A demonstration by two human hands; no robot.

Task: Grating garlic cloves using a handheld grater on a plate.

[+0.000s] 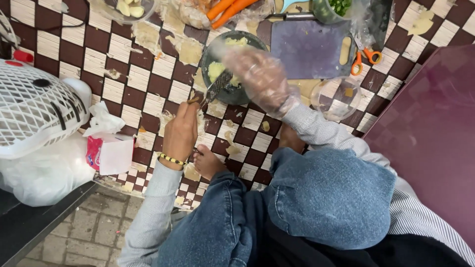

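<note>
Head view: the left hand (181,129) grips a grater (217,87) by its handle over a dark bowl (232,95) on the checkered floor mat (123,74); the gloved right hand (261,79), blurred, curls above the grater.

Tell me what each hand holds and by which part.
Left hand grips a small metal grater by its handle end. Gloved right hand is blurred over the dark bowl; its hold cannot be told.
</note>
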